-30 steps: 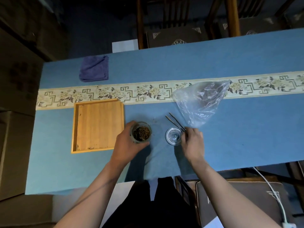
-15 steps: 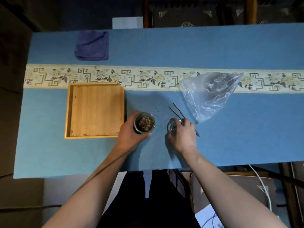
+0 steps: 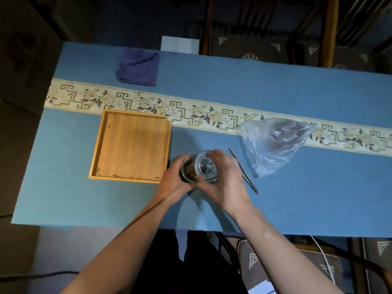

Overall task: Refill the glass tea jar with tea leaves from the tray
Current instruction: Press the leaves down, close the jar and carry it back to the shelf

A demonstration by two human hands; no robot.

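Note:
The glass tea jar [image 3: 188, 169] holds dark tea leaves and stands on the blue table just right of the wooden tray [image 3: 131, 145]. My left hand [image 3: 172, 181] grips the jar from the left side. My right hand [image 3: 224, 183] holds the clear glass lid [image 3: 206, 166] tilted over the right part of the jar's mouth. The tray's floor shows only a few crumbs along its near edge.
Dark tweezers [image 3: 244, 170] lie on the table right of my hands. A crumpled clear plastic bag [image 3: 273, 145] lies further right. A folded purple cloth [image 3: 139, 67] sits at the far left. Chairs stand beyond the table and at its near edge.
My right hand picked the lid up from the table and carried it left over the jar. My left hand kept its hold on the jar.

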